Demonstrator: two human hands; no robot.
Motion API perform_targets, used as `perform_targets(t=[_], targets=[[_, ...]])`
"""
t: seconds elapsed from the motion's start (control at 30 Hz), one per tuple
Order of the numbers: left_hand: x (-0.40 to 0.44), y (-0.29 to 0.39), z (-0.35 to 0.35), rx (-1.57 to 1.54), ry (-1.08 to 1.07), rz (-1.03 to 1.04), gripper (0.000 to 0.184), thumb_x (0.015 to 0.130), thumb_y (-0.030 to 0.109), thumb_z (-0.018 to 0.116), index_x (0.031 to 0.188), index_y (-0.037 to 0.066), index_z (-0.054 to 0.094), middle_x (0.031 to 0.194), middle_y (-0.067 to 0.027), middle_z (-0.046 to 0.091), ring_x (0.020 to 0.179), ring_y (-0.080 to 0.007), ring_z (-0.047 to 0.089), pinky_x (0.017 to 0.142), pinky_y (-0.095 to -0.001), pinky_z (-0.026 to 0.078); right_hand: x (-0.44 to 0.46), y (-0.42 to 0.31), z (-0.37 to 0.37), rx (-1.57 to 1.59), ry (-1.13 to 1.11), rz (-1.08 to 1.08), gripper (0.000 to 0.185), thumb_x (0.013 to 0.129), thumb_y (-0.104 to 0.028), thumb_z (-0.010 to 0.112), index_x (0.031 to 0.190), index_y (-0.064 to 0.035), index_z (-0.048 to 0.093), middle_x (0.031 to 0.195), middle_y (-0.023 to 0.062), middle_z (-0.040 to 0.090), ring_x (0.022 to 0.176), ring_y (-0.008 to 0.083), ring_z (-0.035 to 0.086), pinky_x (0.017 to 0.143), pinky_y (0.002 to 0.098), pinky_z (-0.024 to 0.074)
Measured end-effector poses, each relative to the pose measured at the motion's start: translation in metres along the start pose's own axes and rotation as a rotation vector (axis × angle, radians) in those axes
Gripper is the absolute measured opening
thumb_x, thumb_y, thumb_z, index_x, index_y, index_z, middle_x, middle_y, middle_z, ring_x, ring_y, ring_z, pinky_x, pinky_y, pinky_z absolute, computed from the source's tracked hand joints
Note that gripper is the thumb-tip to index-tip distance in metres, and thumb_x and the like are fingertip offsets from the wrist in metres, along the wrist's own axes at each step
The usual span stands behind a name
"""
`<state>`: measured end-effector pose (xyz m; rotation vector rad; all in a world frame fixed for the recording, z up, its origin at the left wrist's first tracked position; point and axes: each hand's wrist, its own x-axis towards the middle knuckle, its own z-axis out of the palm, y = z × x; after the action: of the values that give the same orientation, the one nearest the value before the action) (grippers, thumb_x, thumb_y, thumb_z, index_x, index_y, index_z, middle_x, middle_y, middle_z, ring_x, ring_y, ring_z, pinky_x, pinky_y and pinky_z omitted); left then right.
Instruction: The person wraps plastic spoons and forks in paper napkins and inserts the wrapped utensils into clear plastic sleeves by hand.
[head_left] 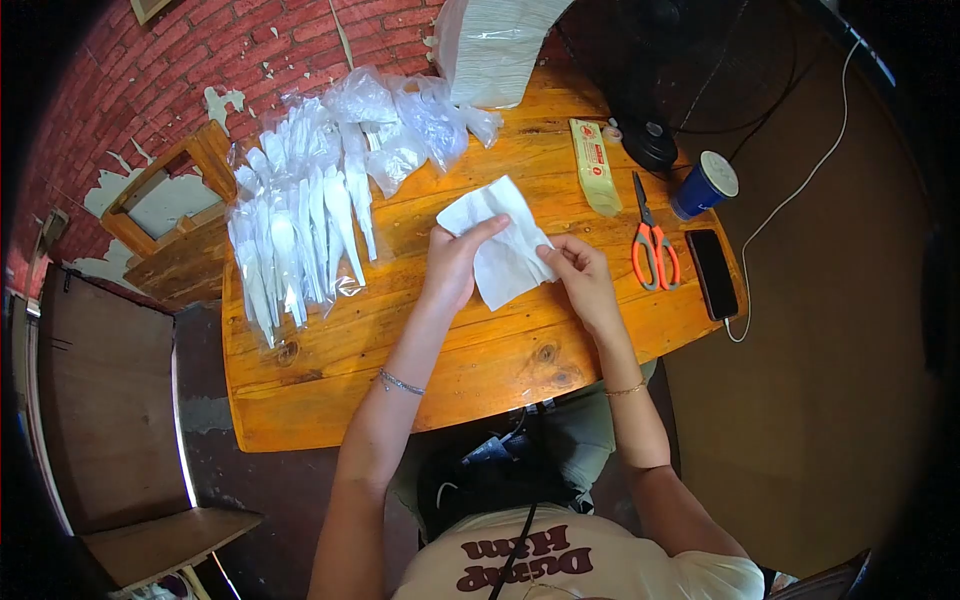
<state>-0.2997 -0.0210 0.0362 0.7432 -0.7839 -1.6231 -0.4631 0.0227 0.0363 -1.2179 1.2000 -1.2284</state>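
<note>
A white paper napkin (500,262) is held above the middle of the wooden table. My left hand (458,262) grips its left side, with the thumb lying across the front. On the right, my right hand (580,275) pinches the napkin's edge between thumb and fingers. To the left lie several clear plastic packs with white plastic cutlery (300,235). Behind them are crumpled clear plastic bags (385,115).
Orange-handled scissors (655,250), a yellow packet (594,170), a blue cup (705,185) and a phone (712,275) on a white cable are on the right. A tall napkin stack (490,55) stands at the back. The wooden table (300,400) has a curved front edge.
</note>
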Motion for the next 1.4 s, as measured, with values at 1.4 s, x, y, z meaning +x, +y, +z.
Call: perform_targets(t=[1.4], targets=[[0.001, 0.004, 0.001, 0.035, 0.09, 0.108, 0.028, 0.072, -0.001, 0.07, 0.098, -0.005, 0.061, 0.095, -0.0103, 0.064, 0.083, -0.0156, 0.062, 0.073, -0.0283, 0.049, -0.005, 0.0, 0.006, 0.181, 0.09, 0.134, 0.014, 0.079, -0.009, 0.067, 0.091, -0.0031, 0.064, 0.072, -0.0032, 0.061, 0.056, -0.0002, 0.046, 0.048, 0.014, 0.0315]])
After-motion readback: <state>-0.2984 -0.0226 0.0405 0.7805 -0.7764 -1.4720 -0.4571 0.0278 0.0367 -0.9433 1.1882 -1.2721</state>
